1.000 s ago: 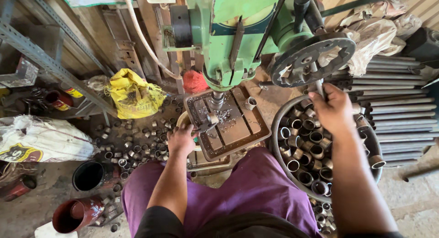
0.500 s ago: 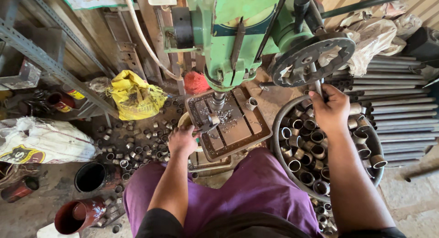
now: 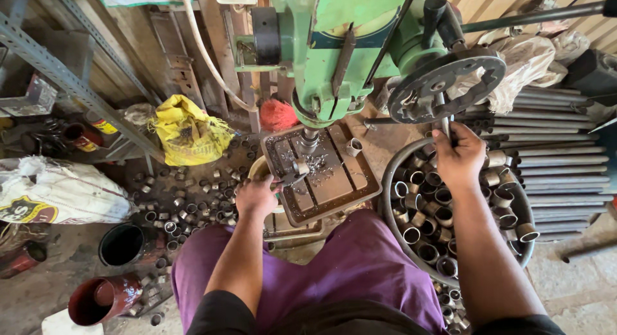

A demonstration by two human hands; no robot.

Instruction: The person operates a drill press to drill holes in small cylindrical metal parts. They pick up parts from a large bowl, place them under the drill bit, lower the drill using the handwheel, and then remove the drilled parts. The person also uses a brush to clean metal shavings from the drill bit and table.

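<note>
I sit in front of a green drill press (image 3: 340, 52). My left hand (image 3: 256, 197) grips a tool at the left edge of the square slotted drill table (image 3: 334, 181), holding a short metal ring (image 3: 300, 168) under the spindle. Metal shavings lie around that ring. My right hand (image 3: 457, 156) is closed on a spoke handle hanging from the round feed wheel (image 3: 447, 84). Another loose ring (image 3: 353, 146) rests at the far side of the drill table.
A round basin (image 3: 392, 181) full of several short pipe pieces stands at my right knee. More rings are scattered on the floor (image 3: 186, 193) to the left, beside a yellow bag (image 3: 189, 132), a white sack (image 3: 58, 190), dark tins (image 3: 122, 244) and long pipes (image 3: 559, 161).
My right hand has pulled the feed handle down a little toward me. My left hand has stayed at the table's left edge.
</note>
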